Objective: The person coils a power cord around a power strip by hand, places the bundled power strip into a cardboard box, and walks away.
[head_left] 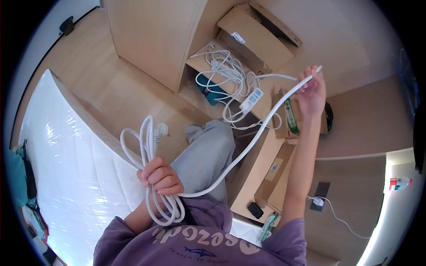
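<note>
My left hand (160,176) is closed around several loops of a white extension cord (242,155), in front of my chest. A white plug (161,130) sticks out above that fist, beside the upper loops. From there one thick length of the cord sweeps up to my right hand (311,91), raised at the right with its fingers closed on it. Part of the cord continues left from the right hand toward a loose white tangle (222,66) on the shelf. A white power strip (251,100) lies at the shelf's edge, below the tangle.
An open cardboard box (257,33) stands at the back of the shelf. A teal box (208,88) sits under the shelf's edge. More cardboard (275,170) and a black object (255,210) lie at right. A plastic-wrapped mattress (75,164) fills the left side.
</note>
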Tool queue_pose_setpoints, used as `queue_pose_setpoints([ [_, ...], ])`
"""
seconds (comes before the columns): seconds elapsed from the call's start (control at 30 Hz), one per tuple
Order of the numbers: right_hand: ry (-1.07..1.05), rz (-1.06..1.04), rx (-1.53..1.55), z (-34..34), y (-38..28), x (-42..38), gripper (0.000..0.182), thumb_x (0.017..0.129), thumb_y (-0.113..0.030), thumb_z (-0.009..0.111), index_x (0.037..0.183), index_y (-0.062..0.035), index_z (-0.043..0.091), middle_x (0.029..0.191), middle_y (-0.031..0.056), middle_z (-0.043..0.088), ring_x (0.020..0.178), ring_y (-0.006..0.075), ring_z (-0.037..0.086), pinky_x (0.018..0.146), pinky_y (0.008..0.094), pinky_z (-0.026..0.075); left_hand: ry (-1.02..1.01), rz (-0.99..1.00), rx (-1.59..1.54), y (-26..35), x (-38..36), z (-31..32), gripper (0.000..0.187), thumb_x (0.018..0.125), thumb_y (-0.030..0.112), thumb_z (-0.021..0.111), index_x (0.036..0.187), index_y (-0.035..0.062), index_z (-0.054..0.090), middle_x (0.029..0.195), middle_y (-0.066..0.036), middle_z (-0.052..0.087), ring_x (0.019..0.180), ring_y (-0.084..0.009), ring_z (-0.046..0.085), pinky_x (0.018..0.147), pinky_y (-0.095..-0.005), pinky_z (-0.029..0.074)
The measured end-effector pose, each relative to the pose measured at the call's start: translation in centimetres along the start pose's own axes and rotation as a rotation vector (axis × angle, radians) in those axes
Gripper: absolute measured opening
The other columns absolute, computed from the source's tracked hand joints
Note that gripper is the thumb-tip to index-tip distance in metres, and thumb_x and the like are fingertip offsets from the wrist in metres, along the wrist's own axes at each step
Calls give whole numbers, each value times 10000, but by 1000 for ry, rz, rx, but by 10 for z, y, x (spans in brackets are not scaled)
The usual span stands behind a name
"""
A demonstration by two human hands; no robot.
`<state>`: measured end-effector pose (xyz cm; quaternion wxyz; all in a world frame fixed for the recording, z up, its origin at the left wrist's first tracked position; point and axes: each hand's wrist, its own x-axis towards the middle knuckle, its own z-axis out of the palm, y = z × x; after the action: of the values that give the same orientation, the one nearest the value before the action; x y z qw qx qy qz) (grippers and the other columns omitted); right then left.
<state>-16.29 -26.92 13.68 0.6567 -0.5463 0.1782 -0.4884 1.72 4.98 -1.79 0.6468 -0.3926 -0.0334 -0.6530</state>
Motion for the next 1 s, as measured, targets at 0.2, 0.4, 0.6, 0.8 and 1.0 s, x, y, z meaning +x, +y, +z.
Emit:
queue_pose_setpoints([
  [0.2,-28,-129,-106,20,-30,-17,104,872,-55,552,937,-74,474,779,27,480,619,94,417,537,215,341,29,-55,98,5,-9,-2,145,629,47,550,700,154,483,548,70,410,517,-69,411,656,-250,385],
  [0.4,-15,-330,-167,22,-45,-35,113,874,-14,528,951,-66,465,803,32,488,618,92,434,533,216,334,43,-101,223,12,-7,3,157,647,28,549,700,150,465,551,66,394,524,-72,403,669,-261,387],
  [0.6,26,-313,-244,31,-50,-51,160,862,18,543,977,-73,478,836,43,494,611,105,457,518,216,350,74,-94,117,9,-9,2,161,661,27,543,713,151,455,558,64,392,524,-74,395,666,-264,385],
  [0.8,-49,-524,-310,45,-82,-78,181,860,24,546,1008,-52,476,866,76,490,620,124,464,512,222,365,80,-79,154,10,-12,2,158,678,26,533,747,144,455,589,60,400,542,-79,398,679,-267,382],
  [1.0,-30,-759,-380,47,-75,-128,260,849,41,542,1074,-50,448,818,105,476,550,141,466,472,221,387,256,-170,452,23,-10,8,160,677,29,574,736,110,449,640,21,410,606,-116,420,649,-277,386],
])
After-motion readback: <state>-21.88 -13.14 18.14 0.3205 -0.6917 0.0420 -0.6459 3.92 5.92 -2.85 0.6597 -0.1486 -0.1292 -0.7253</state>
